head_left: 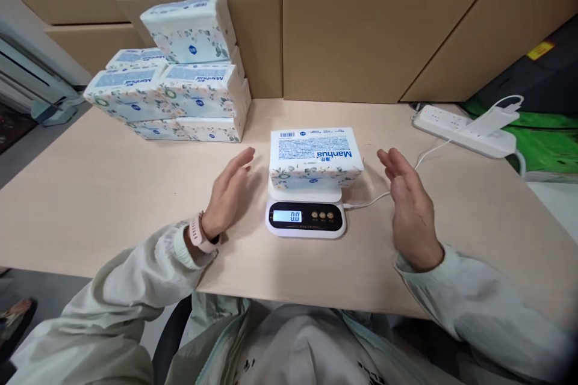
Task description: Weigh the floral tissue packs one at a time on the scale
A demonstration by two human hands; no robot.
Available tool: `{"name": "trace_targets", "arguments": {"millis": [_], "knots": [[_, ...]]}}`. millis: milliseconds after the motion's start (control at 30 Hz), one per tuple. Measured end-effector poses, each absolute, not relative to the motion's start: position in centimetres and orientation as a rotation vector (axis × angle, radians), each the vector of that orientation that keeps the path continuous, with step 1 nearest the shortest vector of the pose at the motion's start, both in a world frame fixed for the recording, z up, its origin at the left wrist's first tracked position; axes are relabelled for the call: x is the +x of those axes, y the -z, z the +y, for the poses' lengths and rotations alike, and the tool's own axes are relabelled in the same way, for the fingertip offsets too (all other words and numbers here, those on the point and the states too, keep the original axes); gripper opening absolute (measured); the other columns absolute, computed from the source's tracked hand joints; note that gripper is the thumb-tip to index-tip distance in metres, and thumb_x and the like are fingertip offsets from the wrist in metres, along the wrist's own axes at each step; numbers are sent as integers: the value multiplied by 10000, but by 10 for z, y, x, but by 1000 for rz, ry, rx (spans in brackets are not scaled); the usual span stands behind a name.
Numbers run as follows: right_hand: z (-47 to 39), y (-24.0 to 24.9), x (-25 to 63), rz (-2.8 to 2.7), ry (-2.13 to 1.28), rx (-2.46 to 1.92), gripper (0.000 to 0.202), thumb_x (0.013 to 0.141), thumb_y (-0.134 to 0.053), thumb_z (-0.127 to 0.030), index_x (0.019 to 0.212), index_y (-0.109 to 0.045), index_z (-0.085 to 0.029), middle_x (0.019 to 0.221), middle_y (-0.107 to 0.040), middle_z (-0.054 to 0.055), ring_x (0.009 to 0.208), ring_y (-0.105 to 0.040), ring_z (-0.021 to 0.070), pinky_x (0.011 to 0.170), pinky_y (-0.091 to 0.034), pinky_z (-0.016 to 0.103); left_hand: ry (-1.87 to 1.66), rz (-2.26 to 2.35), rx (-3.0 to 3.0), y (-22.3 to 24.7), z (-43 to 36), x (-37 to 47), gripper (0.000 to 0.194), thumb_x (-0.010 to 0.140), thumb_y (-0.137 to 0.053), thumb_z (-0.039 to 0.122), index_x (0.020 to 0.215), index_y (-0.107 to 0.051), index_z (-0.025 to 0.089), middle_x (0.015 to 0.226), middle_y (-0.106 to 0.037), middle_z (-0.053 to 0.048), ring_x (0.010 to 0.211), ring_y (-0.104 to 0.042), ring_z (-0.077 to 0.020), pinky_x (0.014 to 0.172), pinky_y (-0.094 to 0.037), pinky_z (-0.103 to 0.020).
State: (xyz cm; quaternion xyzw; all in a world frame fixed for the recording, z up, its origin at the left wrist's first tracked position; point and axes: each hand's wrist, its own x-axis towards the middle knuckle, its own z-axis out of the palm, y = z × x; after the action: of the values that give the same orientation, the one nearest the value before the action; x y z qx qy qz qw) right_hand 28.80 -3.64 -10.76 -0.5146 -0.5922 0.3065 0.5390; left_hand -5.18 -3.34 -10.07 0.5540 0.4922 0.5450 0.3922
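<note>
A white tissue pack (pixel 316 153) with blue print and a floral edge lies on the white scale (pixel 306 219), whose lit display reads 0.0. My left hand (pixel 228 195) is to the left of the pack, apart from it, palm turned inward and holding nothing. On the other side, my right hand (pixel 409 210) is held a little away from the pack, fingers stretched out and nothing in it. A pink watch is on my left wrist.
Several similar tissue packs (pixel 198 93) are stacked at the back left of the table (pixel 112 192). Cardboard boxes (pixel 352 42) stand along the back. A white power strip (pixel 465 132) lies at the right, and a white cable runs from the scale toward it.
</note>
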Motion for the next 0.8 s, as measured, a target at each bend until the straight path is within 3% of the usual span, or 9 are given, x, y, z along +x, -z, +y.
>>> {"name": "trace_targets", "arguments": {"millis": [100,200,333,800], "knots": [[-39,112,292,-1375,-683,-1259,479,1094,-551,-586,1496,-669,-353,1511,-737,84,1495,-648,329,1340,-397,715,-1461,1316,1157,108,-21,-60,488,976,-726,585,1268,-779,198,1405,-755,-155,1310,-708,-315,1195,-535,-526],[-41,107,292,-1364,-714,-1266,456,1097,-550,-581,1429,-719,-319,1469,-763,91,1453,-677,322,1321,-420,706,-1480,1289,1065,110,-16,-62,398,947,-751,517,1167,-801,188,1273,-803,-138,1190,-742,-271,1143,-555,-451],[-44,101,291,-1394,-745,-1267,428,1090,-556,-594,1360,-764,-335,1436,-781,70,1438,-679,315,1316,-429,675,-1483,1254,1067,109,-17,-60,332,949,-758,472,1117,-831,195,1221,-820,-111,1152,-742,-247,1097,-563,-395],[-45,93,290,-1455,-695,-1357,453,1107,-486,-603,1227,-820,-320,1351,-809,60,1348,-707,305,1223,-492,582,-1449,1319,1073,104,-19,-57,276,929,-771,465,979,-873,213,1178,-829,-96,1127,-737,-290,1046,-600,-366]]}}
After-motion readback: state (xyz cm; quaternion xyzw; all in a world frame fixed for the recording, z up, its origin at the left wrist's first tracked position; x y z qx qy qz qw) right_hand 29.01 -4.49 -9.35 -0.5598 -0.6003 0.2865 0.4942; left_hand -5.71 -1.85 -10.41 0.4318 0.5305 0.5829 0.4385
